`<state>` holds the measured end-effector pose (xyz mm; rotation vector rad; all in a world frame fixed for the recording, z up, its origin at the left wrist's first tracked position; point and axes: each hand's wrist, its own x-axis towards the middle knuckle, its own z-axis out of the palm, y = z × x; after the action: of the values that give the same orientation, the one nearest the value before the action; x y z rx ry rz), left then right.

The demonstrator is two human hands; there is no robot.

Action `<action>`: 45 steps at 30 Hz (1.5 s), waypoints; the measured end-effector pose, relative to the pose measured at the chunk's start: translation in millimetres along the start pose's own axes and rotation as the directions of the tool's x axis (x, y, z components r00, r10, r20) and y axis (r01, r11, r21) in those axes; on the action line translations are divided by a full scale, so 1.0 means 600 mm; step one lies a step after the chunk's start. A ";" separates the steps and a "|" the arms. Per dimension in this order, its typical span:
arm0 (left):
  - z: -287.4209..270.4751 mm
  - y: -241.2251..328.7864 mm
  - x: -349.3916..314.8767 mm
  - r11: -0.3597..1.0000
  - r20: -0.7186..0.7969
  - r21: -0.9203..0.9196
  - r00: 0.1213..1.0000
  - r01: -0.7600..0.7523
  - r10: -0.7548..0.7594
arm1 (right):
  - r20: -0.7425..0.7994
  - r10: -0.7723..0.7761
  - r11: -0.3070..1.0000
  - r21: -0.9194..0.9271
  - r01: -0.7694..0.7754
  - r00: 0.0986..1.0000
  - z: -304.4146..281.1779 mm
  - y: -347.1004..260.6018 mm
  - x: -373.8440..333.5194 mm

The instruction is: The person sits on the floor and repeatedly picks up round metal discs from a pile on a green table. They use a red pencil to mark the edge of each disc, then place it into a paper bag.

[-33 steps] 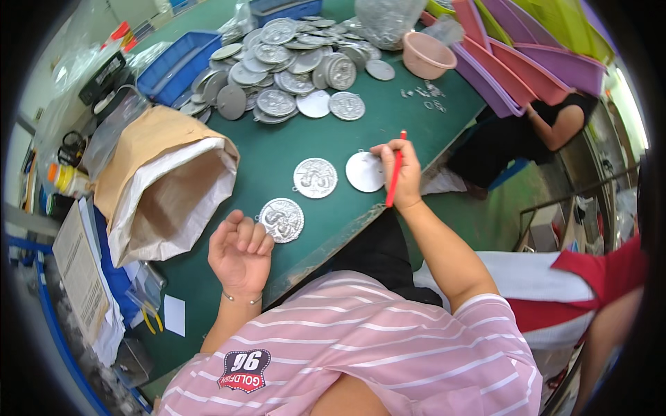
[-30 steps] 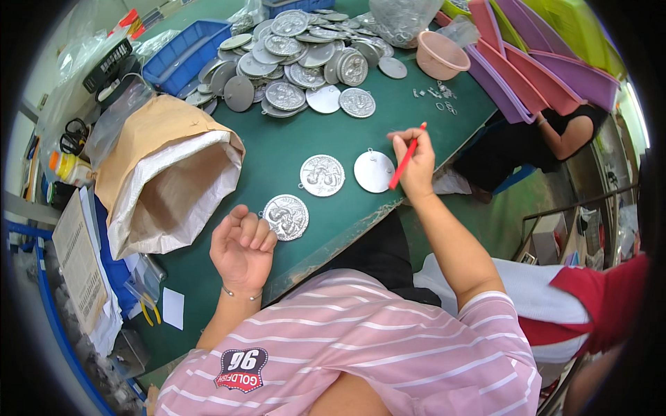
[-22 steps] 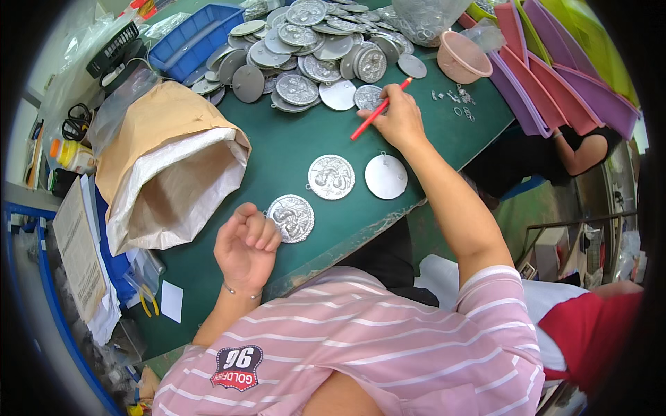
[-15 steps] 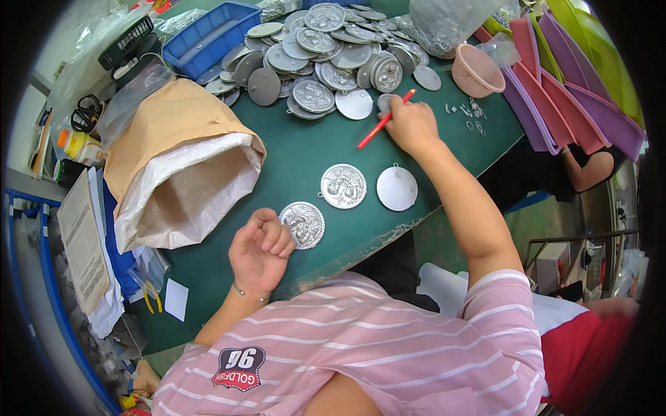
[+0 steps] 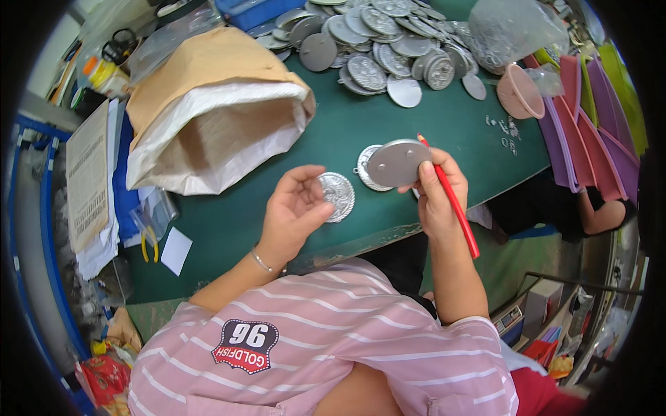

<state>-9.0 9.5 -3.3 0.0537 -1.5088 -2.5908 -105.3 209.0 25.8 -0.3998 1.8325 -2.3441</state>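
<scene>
My right hand (image 5: pixel 437 201) pinches a round grey metal medallion (image 5: pixel 394 165) by its edge, with the plain back, marked by small bumps, facing up. A red pencil (image 5: pixel 458 211) is also held in that hand, slanting across the fingers. Beneath the raised disc, a silver embossed medallion (image 5: pixel 365 160) lies partly hidden on the green table (image 5: pixel 250 232). My left hand (image 5: pixel 295 208) has its fingers curved and apart, beside another embossed medallion (image 5: pixel 338 197) on the table. Only a sliver of a third disc shows behind my right hand.
A large pile of medallions (image 5: pixel 388 52) lies at the back. On the left stands a brown paper sack (image 5: pixel 208 76) with a white lining. A pink cup (image 5: pixel 519 91), small metal rings (image 5: pixel 510 142) and stacked coloured trays (image 5: pixel 579 132) are at right. Yellow-handled pliers (image 5: pixel 147 239) lie left.
My right hand has come back from the pile toward me, now with a medallion as well as the red pencil. My left hand has turned and its fingers have spread. The view has shifted.
</scene>
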 end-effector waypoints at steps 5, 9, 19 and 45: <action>0.003 0.009 0.003 0.996 0.013 0.078 0.999 0.042 -0.043 | 0.098 -0.034 0.999 -0.025 0.037 0.995 0.043 0.023 -0.034; 0.004 0.002 0.000 0.989 0.003 0.148 1.000 0.000 -0.001 | 0.138 -0.089 0.980 -0.162 0.111 0.986 0.051 0.039 -0.049; 0.003 0.012 -0.012 0.768 0.000 0.577 0.940 -0.278 0.341 | 0.255 -0.293 0.869 -0.331 0.368 0.922 0.051 0.052 -0.040; 0.002 0.002 -0.009 0.987 -0.207 0.149 0.978 0.065 -0.033 | 0.153 0.148 0.975 -0.185 -0.119 0.977 0.031 0.076 -0.062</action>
<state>-3.7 10.7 -1.9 0.3666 -1.6461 -2.4113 -67.0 190.0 -18.9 -0.4609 1.9270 -2.0056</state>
